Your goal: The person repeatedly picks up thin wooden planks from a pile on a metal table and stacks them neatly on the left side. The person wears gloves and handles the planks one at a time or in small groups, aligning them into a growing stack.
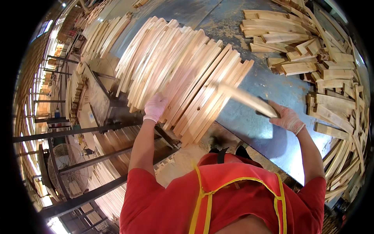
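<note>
Side by side in a wide row, several pale wooden strips lie on a metal table. My left hand, in a light knitted glove, rests at the near ends of the strips; its fingertips blend into the wood, so I cannot tell whether they grip one. To the right, my gloved right hand is closed around the near end of a single wooden slat. That slat is blurred by motion and slants up and left, its far end over the right side of the row.
At the right, an uneven heap of short boards covers the table's far side. Dark metal rails cross the left, near a caged fan. More stacked strips stand at the back left, others below the rails.
</note>
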Tool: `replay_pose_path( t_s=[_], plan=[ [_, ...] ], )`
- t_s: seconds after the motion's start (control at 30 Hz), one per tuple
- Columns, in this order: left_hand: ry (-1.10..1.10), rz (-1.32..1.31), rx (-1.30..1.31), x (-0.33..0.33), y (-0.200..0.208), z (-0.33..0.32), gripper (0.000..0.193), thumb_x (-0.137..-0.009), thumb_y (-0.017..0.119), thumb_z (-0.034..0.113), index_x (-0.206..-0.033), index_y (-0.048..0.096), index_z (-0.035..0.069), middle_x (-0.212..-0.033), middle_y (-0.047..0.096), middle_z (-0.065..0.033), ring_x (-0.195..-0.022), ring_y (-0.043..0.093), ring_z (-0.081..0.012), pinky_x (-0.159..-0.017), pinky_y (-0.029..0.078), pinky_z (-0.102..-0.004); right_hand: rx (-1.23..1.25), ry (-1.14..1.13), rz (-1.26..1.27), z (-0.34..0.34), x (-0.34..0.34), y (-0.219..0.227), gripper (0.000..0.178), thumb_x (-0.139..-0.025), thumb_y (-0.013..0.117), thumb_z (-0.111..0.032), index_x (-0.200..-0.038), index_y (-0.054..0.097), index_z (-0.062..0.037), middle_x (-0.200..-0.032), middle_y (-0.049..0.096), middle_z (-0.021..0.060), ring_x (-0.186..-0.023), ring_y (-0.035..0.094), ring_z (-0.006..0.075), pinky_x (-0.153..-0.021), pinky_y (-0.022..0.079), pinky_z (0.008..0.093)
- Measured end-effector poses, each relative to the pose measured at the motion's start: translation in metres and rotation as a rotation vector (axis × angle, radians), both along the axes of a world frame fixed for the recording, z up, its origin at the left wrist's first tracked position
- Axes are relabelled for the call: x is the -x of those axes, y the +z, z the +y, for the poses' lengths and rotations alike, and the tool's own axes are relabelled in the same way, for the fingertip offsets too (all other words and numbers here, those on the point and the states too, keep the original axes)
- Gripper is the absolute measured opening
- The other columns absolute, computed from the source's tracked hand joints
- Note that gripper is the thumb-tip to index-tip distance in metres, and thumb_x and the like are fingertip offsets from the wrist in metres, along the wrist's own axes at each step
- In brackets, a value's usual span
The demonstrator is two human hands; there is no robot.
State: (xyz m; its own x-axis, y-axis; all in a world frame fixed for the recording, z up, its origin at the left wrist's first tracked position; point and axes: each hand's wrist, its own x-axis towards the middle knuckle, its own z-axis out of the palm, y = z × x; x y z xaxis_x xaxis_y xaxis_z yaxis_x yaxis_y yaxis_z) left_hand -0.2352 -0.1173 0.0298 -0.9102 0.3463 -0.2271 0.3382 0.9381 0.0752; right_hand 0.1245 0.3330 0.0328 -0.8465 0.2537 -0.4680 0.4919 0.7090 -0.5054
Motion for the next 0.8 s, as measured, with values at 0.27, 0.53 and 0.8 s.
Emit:
replay_pose_path(
  t_s=[0.27,0.53,0.8],
  plan=[
    [-0.058,0.487,0.170,0.064,-0.023,-0.087,0.073,-0.090,0.069,0.048,-0.153,0.052,0.016,-0.149,0.056,-0.0160,-0.135,0.053,-0.0385,-0.114,0.041,-0.0487,0.299,-0.680,0.137,-0.049,0.017,-0.102,0.055,-0.100,0.061,-0.048,-0.126,0.068,0.0007,-0.107,0.075,0.0244,-0.102,0.072,0.0378,-0.091,0.054,0.0449],
    [-0.509,0.490,0.073,-0.062,-0.048,0.030,0.080,-0.096,0.061,0.061,-0.158,0.043,0.012,-0.156,0.049,-0.0112,-0.149,0.041,-0.0301,-0.126,0.027,-0.0449,0.290,-0.518,0.082,-0.122,0.129,-0.079,0.077,-0.094,0.063,-0.055,-0.150,0.052,-0.0020,-0.139,0.063,0.0289,-0.130,0.060,0.0446,-0.112,0.046,0.0447],
    [-0.854,0.149,-0.318,-0.152,-0.024,0.082,0.074,-0.082,0.076,0.055,-0.136,0.059,0.007,-0.130,0.059,-0.0155,-0.127,0.052,-0.0350,-0.113,0.036,-0.0548,-0.581,-0.249,0.172,0.004,0.222,-0.025,0.072,-0.096,0.066,-0.045,-0.156,0.044,-0.0117,-0.142,0.064,0.0205,-0.133,0.057,0.0378,-0.110,0.045,0.0472]
  ],
)
